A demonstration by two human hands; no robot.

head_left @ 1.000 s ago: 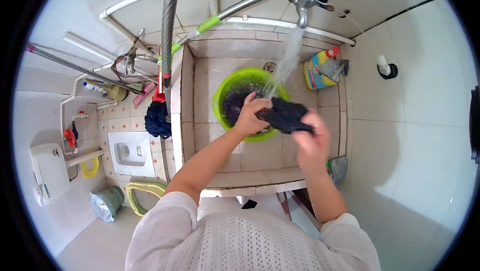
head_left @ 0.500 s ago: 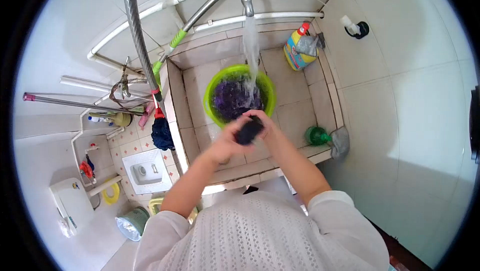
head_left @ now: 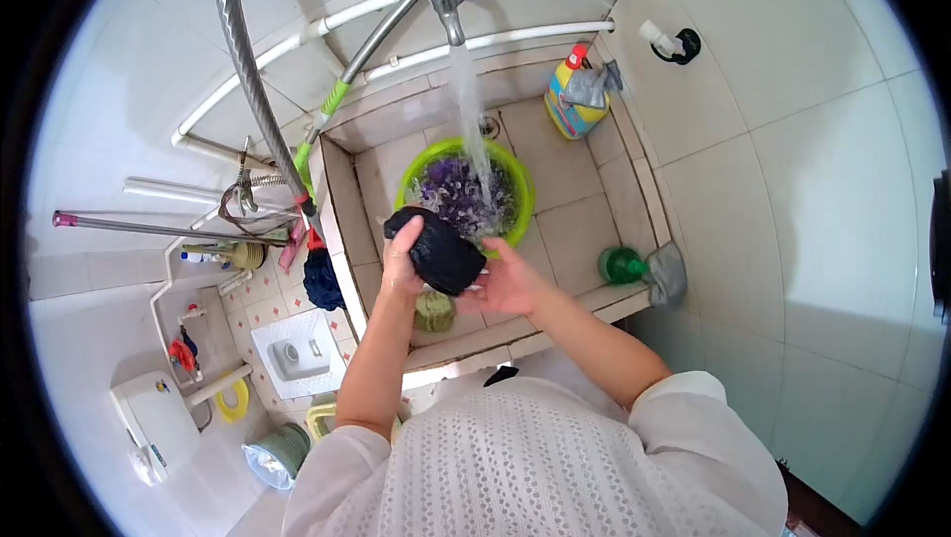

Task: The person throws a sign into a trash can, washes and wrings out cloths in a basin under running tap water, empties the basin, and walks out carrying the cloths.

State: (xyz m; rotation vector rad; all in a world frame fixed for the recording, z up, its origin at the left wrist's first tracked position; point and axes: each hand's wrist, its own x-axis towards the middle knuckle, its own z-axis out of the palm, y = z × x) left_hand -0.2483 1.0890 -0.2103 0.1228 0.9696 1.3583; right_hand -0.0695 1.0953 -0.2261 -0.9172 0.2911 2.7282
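Observation:
A black cloth bundle [head_left: 441, 255] is held over the near edge of a bright green basin [head_left: 526, 195]. My left hand [head_left: 400, 258] grips its left end, with the thumb on top. My right hand [head_left: 510, 284] cups its right end, thumb and fingers curved around it. Water pours from the tap [head_left: 448, 12] into the basin, where a purple patterned cloth [head_left: 451, 190] lies wet. Just below my hands, a greenish block [head_left: 434, 310] rests on the sink floor; its kind is unclear.
The tiled sink [head_left: 575, 200] has raised walls. A yellow-blue bottle [head_left: 573, 101] with a grey cloth stands at the back right. A green bottle [head_left: 621, 265] lies by a grey cloth [head_left: 668, 274] at right. A mop handle [head_left: 381, 32] leans at the back left.
The black cloth has shifted left and toward me and now looks wider. My hands have moved apart to its two ends. The view has shifted slightly.

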